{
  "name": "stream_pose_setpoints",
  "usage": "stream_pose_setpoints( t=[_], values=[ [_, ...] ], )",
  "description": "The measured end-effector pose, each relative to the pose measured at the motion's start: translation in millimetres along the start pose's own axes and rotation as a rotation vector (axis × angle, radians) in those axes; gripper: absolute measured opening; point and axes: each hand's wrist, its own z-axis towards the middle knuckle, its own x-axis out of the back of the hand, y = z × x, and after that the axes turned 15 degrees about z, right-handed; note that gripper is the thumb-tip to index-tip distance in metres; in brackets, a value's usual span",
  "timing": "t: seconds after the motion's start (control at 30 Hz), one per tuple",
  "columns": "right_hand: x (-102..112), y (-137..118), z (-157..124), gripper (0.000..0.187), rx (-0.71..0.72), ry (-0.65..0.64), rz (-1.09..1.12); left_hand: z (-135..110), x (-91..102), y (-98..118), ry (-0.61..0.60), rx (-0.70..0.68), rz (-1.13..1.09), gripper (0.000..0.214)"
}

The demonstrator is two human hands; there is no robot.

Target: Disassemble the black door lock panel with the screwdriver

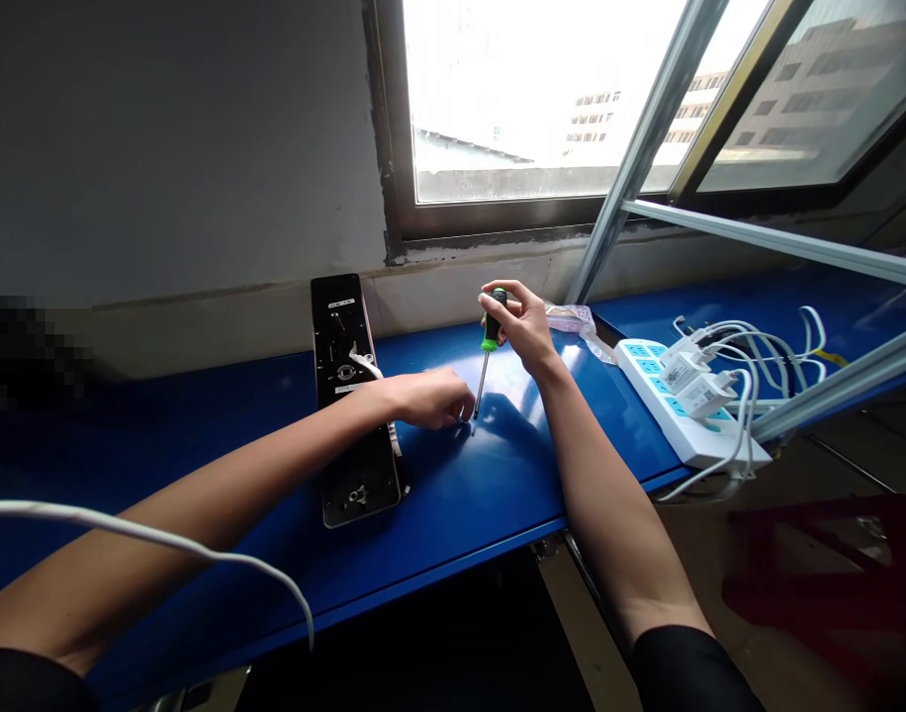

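"Head view, what's happening?"

"Right hand point(519, 326) is gripping a green-handled screwdriver point(490, 336), tip down. Left hand point(430, 398) is curling beside the tip, pinch unclear. Black lock panel point(345, 396) is lying against the back edge of the blue worktop point(483, 504)."

"Step, next move?"

"Seemingly screw work; tip needs seating."

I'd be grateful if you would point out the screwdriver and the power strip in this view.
Screwdriver point(491, 331): head view, on the green handle.
Power strip point(681, 438): head view, on the white casing.
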Motion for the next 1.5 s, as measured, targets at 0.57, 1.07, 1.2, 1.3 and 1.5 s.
stream_pose_setpoints(
  t=[0.57,1.07,1.2,1.3,1.5],
  values=[
    [-1.0,5.1,0.4,0.044,-0.031,-0.006,-0.012,-20.5,2.4,3.0,0.015,0.048,0.053,0.022],
    [0.2,5.2,0.8,0.044,-0.040,0.007,-0.025,-18.4,-2.9,6.6,0.058,-0.011,0.088,0.026],
    [0.5,5.3,0.9,0.044,-0.046,0.012,-0.027,-16.9,-1.0,12.2,0.065,-0.004,0.090,0.023],
    [0.7,4.7,0.5,0.043,-0.049,0.017,-0.025,-15.2,0.5,15.1,0.063,-0.001,0.085,0.022],
    [1.3,5.8,0.5,0.043,-0.048,0.022,-0.021,-13.5,3.9,19.6,0.056,0.018,0.045,0.011]
  ],
)
